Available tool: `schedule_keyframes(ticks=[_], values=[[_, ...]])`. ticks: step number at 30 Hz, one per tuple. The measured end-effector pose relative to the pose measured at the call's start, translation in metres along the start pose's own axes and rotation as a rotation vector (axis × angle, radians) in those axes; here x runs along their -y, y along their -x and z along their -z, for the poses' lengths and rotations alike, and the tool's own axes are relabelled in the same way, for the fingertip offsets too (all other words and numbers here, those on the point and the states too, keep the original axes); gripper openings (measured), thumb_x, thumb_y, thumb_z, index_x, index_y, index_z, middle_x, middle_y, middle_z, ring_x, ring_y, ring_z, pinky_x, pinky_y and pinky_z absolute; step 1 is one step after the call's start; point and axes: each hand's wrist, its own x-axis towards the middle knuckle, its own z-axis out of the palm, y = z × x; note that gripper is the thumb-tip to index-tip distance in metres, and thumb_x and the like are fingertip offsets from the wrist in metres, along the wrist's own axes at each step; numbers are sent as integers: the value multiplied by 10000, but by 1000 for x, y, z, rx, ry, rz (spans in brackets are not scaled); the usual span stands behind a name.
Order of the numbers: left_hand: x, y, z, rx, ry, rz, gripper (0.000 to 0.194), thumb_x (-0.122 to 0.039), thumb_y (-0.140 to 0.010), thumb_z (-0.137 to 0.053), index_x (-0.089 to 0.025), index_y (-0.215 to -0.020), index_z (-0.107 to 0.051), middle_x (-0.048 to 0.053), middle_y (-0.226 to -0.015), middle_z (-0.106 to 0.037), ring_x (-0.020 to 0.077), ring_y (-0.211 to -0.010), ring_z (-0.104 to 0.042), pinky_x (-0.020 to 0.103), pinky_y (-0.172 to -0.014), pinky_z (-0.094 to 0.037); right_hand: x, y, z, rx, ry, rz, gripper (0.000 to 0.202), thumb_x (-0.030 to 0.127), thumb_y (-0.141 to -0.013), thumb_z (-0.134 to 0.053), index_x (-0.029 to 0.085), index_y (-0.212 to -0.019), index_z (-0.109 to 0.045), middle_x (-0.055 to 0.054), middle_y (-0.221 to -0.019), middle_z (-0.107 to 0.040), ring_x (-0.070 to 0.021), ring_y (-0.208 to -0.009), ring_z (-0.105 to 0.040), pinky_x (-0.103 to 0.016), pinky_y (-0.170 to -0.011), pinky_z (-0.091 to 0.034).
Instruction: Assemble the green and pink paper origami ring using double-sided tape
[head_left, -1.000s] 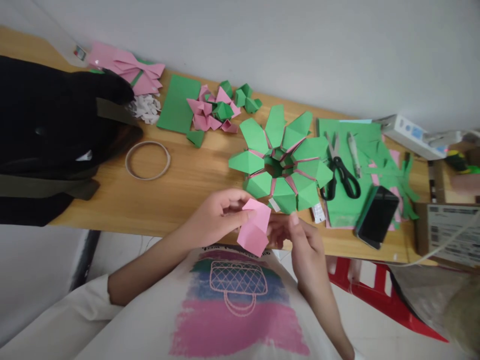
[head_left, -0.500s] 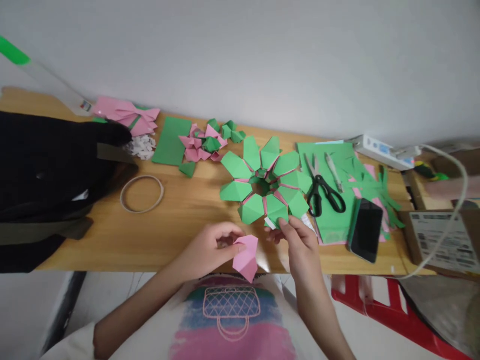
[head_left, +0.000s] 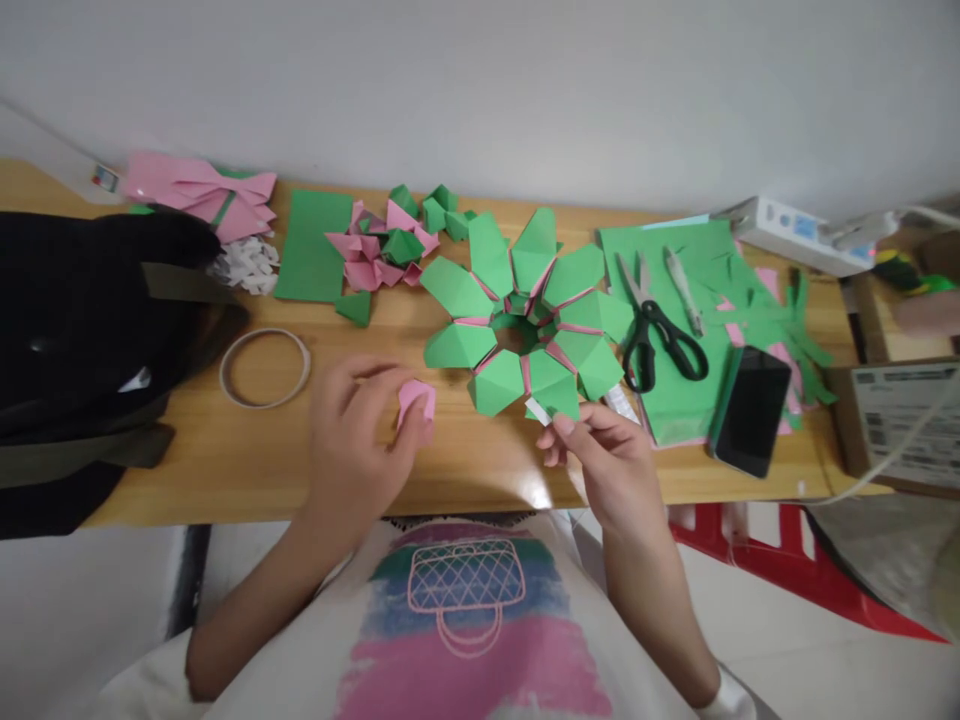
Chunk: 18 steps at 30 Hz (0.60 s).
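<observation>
"Over the near part of the table point(head_left: 472, 490), what is the left hand point(head_left: 360, 440) doing?"

"It's grasping a folded pink paper piece point(head_left: 418, 398) between thumb and fingers, well apart from the green paper ring point(head_left: 495, 385)."

"And the right hand point(head_left: 559, 432)?"

"It's reaching the ring's near petal point(head_left: 559, 385), meeting one end of a white strip point(head_left: 538, 411). I can't tell whether it's pinching strip, petal or both."

"What's worrying you?"

"A hard tug could be dragging the whole ring, since neither hand is steadying its far side, or tearing the petal if the strip is sticking to it. Squeezing too tightly could be creasing the pink piece."

"How's the room?"

"Bare wood is lying between the left hand and the ring. The front edge is running close under both wrists. Leftward, a pale hoop point(head_left: 261, 404) is sitting just beside the left hand; rightward, scissors point(head_left: 649, 310) are crowding the ring, so sliding it could be snagging petals."
</observation>
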Motion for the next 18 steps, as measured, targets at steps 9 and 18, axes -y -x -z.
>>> schedule_keyframes(ticks=[9,18], values=[[-53,-24,-1,262,117,-219,111,-178,-932,-547,-197,-866,-634,34,-838,-691,189,-797,-634,354,-713,-506,6,6,-10,132,22,37,163,289,-882,-668,228,-752,-744,19,-658,-688,-87,-572,-577,-212,-588,-486],[-56,-21,5,306,67,-176,114,-186,-925,-553,-190,-847,-635,36,-812,-674,187,-765,-630,352,-695,-501,1,9,-20,115,67,87,164,276,-898,-639,202,-755,-668,31,-653,-641,-83,-559,-569,-203,-547,-477]])
